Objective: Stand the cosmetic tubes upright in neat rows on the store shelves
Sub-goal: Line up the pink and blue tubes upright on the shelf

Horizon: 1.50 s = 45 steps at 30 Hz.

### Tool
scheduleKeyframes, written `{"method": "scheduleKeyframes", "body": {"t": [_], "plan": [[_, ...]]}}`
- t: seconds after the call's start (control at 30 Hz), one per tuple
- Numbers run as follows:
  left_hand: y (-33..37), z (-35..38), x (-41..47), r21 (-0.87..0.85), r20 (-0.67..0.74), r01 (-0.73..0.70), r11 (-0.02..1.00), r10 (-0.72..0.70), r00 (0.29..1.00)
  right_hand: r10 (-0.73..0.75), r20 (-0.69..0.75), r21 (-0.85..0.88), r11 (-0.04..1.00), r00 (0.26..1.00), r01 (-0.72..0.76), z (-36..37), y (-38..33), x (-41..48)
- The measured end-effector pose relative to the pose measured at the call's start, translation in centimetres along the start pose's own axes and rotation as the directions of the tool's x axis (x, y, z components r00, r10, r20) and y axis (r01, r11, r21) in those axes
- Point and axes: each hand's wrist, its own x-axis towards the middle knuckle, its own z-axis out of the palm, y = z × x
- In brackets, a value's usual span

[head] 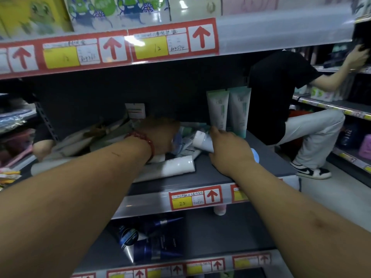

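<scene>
Head view: your right hand [226, 151] grips a white tube [201, 140] mid-frame, left hand [160, 135] too blurry to tell; stand it by the upright tubes [217, 109] next.

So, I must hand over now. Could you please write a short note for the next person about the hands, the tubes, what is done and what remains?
Left hand: reaches into the pile of lying tubes on the middle shelf; its fingers are hidden, so the grip is unclear.
Right hand: holds a white tube beside the two standing green-white tubes.
Done: only those two stand upright, at the right.
Left: the pile, the large white tube lying in front, and the dark blue tubes lying on the lower shelf.
</scene>
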Motion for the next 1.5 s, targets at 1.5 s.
{"method": "scheduleKeyframes", "body": {"t": [1.5], "plan": [[1.1, -1.3, 3.0, -0.995, 0.018, 0.087, 0.054, -0.744, 0.668, -0.014, -0.065, 0.0, 1.0, 0.998, 0.014, 0.7, 0.1, 0.2]]}}
